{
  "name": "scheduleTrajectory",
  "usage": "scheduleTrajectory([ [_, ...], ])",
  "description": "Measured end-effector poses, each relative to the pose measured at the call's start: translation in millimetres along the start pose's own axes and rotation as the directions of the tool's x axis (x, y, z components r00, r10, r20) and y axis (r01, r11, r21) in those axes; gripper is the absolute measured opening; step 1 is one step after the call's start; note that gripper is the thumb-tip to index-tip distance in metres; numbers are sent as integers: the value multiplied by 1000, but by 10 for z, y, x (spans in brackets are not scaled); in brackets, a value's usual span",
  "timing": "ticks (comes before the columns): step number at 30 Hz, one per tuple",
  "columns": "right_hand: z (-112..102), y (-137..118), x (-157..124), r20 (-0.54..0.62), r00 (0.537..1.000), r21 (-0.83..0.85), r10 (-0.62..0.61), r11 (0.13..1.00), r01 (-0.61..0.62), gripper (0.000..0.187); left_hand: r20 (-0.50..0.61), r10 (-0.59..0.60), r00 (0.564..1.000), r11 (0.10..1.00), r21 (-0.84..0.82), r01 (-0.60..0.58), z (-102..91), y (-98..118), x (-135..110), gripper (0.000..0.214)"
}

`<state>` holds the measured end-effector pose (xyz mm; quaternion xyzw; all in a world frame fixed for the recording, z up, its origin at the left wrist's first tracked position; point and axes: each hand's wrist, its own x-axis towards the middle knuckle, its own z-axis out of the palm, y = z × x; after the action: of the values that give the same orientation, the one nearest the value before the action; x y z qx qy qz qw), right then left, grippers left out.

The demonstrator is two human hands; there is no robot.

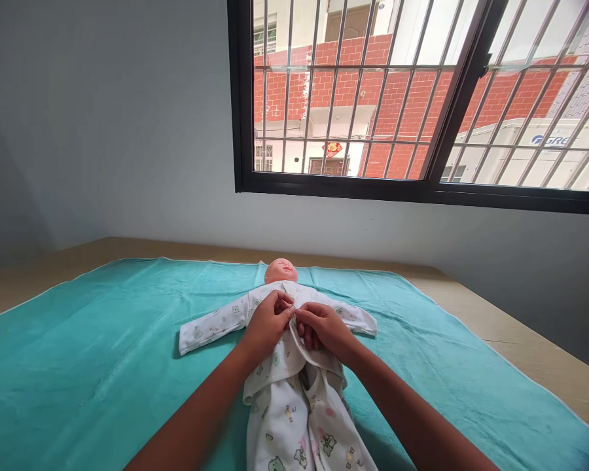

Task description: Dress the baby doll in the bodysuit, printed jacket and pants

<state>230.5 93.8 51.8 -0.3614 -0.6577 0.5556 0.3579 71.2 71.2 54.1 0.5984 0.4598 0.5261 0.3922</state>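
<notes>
A baby doll (281, 270) lies on its back, head toward the wall, dressed in a white printed baby jacket (216, 327) and matching trousers (285, 425). Both sleeves stretch out to the sides. My left hand (271, 322) pinches the jacket's front edge at the chest. Close against it, my right hand (322, 329) pinches the other front edge, fingers curled. The fingertips of both hands nearly meet over the front opening. Below them the jacket's lower front hangs apart over the trousers. Whatever fastener lies between the fingers is hidden.
A turquoise towel (108, 353) with light creases covers most of the wooden table (500, 327). Beyond the table's far edge stands a pale wall (127, 131). A black-framed window (334, 185) with metal bars is at upper right.
</notes>
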Motion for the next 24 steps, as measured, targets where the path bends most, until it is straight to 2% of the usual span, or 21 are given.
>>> scheduleTrajectory([
  [3, -2, -5, 14, 11, 999, -11, 32, 999, -32, 36, 11, -3, 1000, 999, -35, 3, -2, -18, 2, 14],
  [11, -65, 77, 39, 48, 999, -8, 11, 1000, -11, 31, 42, -21, 999, 997, -69, 23, -48, -32, -3, 18],
  [16, -61, 51, 15, 103, 995, 14, 3, 1000, -4, 32, 9, 44, 999, 995, 86, -45, -56, -12, 1, 13],
  [18, -69, 75, 40, 52, 999, -6, -10, 1000, 10, 31, -29, 123, 992, 973, 202, -114, -72, -41, 16, 18],
  [19, -88, 103, 60, -20, 999, -26, -45, 999, 45, 29, -53, 183, 982, 946, 281, -162, -94, -68, 28, 19],
  [20, -122, 144, 81, -125, 987, -66, -103, 993, 96, 27, -77, 254, 964, 904, 373, -209, -126, -103, 42, 20],
  [21, -172, 196, 102, -244, 952, -140, -186, 978, 155, 25, -94, 321, 942, 848, 471, -242, -169, -147, 56, 22],
  [22, -239, 259, 120, -341, 897, -251, -282, 947, 203, 23, -108, 368, 923, 787, 565, -248, -220, -197, 71, 23],
  [23, -319, 332, 135, -386, 842, -384, -376, 896, 224, 23, -116, 385, 916, 729, 647, -224, -275, -252, 83, 24],
  [24, -408, 411, 147, -374, 812, -517, -448, 828, 218, 23, -124, 369, 921, 681, 710, -178, -331, -309, 93, 25],
])
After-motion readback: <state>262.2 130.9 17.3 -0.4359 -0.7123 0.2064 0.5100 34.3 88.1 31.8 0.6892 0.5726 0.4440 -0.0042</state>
